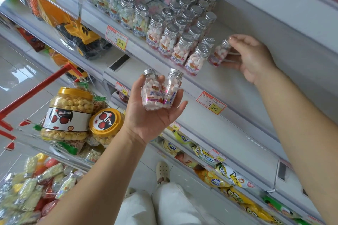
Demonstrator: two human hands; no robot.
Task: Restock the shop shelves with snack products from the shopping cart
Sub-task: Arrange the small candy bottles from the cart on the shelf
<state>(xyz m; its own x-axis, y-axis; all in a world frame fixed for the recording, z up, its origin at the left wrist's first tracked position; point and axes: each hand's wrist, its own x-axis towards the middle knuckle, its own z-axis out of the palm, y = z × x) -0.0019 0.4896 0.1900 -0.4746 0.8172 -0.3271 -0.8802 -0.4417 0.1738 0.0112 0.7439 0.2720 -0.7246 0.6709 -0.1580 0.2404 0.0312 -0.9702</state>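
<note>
While the left hand (154,113) cups two candy bottles (159,90) in its palm, the right hand (250,56) pinches one bottle (220,54) near the shelf's (228,86) front edge.

Shelf (210,82): we log rows of bottles (175,31) standing front to back. At their right end is a single bottle (220,54), pinched in the right hand (250,56). Before the shelf edge and lower, the left hand (151,115) holds a pair of bottles (157,93) side by side. A price tag (211,105) sits on the edge, right of that hand. Left of the rows and lower, we note a toy truck (80,36). Far left is a cart (36,86), with two jars (69,113) in it above and packets (33,184) below. Snack bags (228,179) lie on the lower shelves.
</note>
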